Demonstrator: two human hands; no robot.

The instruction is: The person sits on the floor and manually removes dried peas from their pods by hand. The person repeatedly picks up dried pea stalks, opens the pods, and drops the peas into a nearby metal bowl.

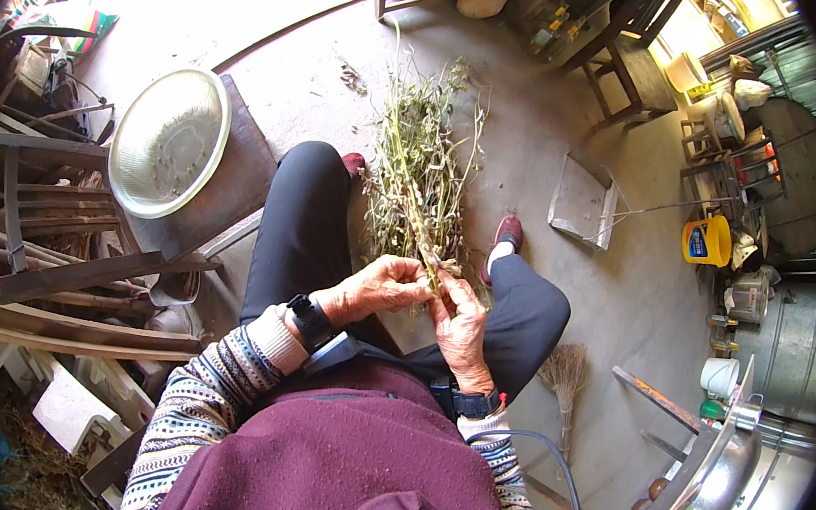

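Above my lap, my left hand pinches at a dried plant stalk with pods, its fingertips close to those of my right hand. The right fingers close around the same stalk near its lower end. Away from me the stalk reaches over a heap of dried, pod-bearing plants on the floor between my feet. What lies between the fingertips is too small to tell. To the left, a pale plastic basin with small bits at its bottom rests on a wooden bench.
A wooden chair stands at the left. On the right are a dustpan with a long thin handle, a straw hand broom, a yellow bucket and a wooden stool frame. Another wooden chair is farther off.
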